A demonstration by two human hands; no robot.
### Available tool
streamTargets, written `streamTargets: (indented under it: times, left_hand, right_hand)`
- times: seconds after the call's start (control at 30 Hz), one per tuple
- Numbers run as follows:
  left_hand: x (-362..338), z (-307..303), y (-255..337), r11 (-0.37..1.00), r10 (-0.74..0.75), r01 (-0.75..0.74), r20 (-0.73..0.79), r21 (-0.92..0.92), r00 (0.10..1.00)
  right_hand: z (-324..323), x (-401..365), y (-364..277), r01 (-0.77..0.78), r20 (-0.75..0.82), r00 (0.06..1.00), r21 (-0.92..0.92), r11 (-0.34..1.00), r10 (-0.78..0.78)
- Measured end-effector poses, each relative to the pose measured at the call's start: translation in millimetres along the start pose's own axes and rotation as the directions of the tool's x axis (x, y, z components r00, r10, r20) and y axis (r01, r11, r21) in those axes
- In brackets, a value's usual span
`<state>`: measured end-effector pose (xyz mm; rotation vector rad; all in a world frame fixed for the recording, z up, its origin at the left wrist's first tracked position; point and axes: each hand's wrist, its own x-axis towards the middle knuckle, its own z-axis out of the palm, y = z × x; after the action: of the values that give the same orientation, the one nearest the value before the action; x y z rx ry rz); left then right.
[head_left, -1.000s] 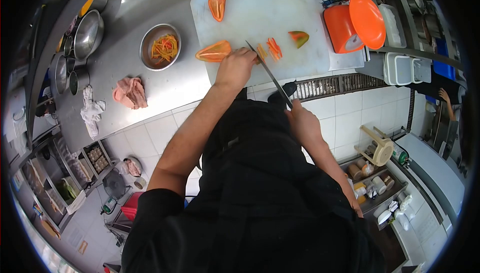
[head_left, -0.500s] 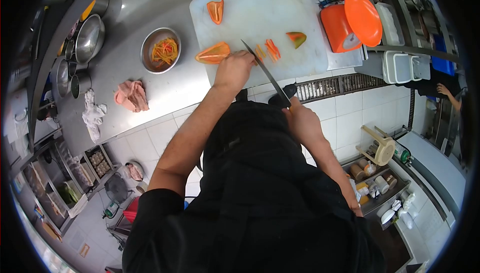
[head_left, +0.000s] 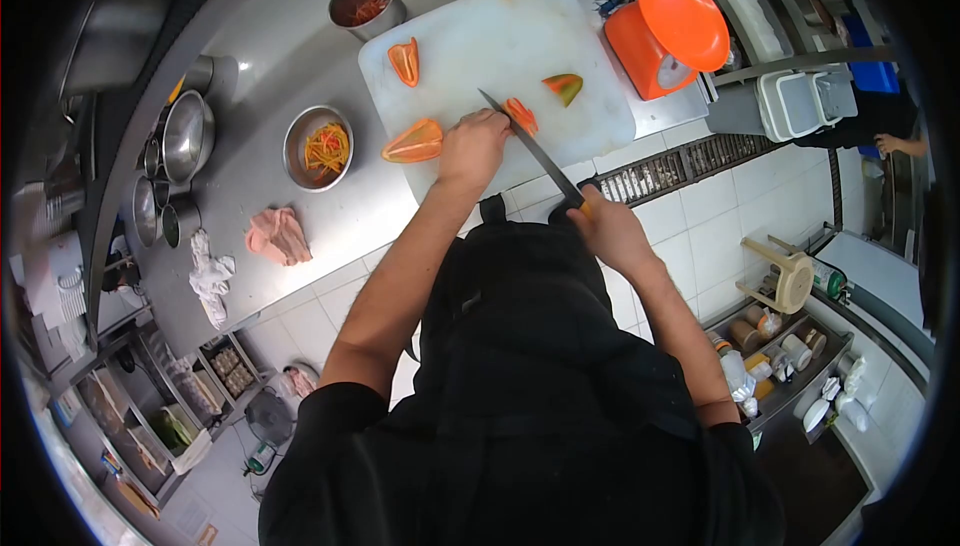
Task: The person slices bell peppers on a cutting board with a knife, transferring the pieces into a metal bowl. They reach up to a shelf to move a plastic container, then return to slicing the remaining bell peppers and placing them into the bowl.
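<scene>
Beneath the curled left hand point(head_left: 473, 146), pepper point(head_left: 520, 114) is mostly hidden; at its four o'clock, a knife point(head_left: 530, 146) is fist-gripped by the right hand point(head_left: 608, 229).

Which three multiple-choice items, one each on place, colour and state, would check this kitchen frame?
1. Where is the bowl of pepper strips relative to the white cutting board?
A. On it.
B. On the steel counter to its left.
C. Beneath it.

2. What colour is the kitchen scale?
A. Orange.
B. Blue.
C. Green.

3. How is the knife?
A. Lying unheld on the board.
B. Gripped by the right hand, blade angled over the board beside the left hand.
C. Hanging on a wall rack.

Answers:
1 B, the bowl stands on bare steel, clear of the board's edge.
2 A, its body and pan are both orange.
3 B, the fingers are wrapped round the handle.
</scene>
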<state>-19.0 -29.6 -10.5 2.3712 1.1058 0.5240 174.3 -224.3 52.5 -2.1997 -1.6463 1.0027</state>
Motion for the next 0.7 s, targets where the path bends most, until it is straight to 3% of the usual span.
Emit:
streamTargets:
  times: [0.17, 0.27, 0.37, 0.47, 0.57, 0.7]
  left_hand:
    - [11, -16, 5, 0.993, -0.095, 0.090, -0.073, -0.074, 0.993]
    - [37, -34, 16, 0.979, -0.146, 0.129, -0.105, -0.156, 0.984]
    - [76, -23, 42, 0.990, 0.133, -0.133, 0.010, -0.051, 0.991]
    - [97, 2, 81, 0.985, 0.062, -0.099, 0.248, 0.138, 0.967]
    - [115, 29, 66, 0.963, 0.129, -0.188, 0.279, 0.195, 0.952]
    - [143, 15, 39, 0.964, 0.065, -0.142, 0.319, 0.225, 0.946]
  right_hand:
    - [-11, -7, -3, -0.033, -0.015, 0.999, 0.077, 0.997, 0.034]
    - [-7, -14, -11, -0.018, 0.082, 0.997, 0.237, 0.971, -0.001]
    - [10, -5, -8, -0.023, 0.172, 0.985, 0.294, 0.955, -0.030]
    - [15, 1, 0, -0.036, 0.176, 0.984, 0.302, 0.953, -0.019]
    - [8, 1, 6, -0.040, 0.141, 0.990, 0.267, 0.963, 0.002]
    - [3, -6, 20, -0.061, 0.092, 0.995, 0.286, 0.956, 0.036]
